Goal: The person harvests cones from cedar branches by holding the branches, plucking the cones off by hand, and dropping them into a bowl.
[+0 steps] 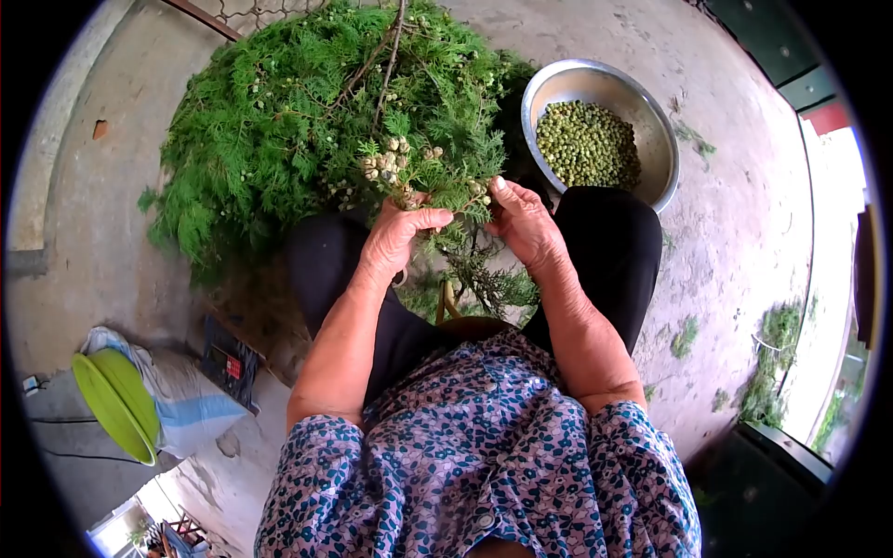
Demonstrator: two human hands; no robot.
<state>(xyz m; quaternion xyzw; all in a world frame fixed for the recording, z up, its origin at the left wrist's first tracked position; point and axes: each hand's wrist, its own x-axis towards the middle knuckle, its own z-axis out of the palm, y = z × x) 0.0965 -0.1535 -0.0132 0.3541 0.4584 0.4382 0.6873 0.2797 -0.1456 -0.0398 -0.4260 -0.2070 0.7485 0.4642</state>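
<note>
My left hand (398,237) is closed round a conifer sprig (442,186), with green feathery leaves and a cluster of pale brownish cones (386,165) above the thumb. At the sprig's right side, my right hand (527,221) has its thumb and forefinger pinched by a small greenish cone (478,190). Leaves and fingers partly hide that grip. Both hands are between the knees, over the near edge of a large heap of cut conifer branches (270,139). To the right of the heap stands a metal basin (657,153) holding many small green cones (588,141).
A lime green plastic basin (116,405) leans against a pale sack (191,395) at lower left, beside a dark box with a red label (231,365). Loose green scraps (686,337) lie on the concrete floor (716,242) at right. A bare twig (389,70) sticks up from the heap.
</note>
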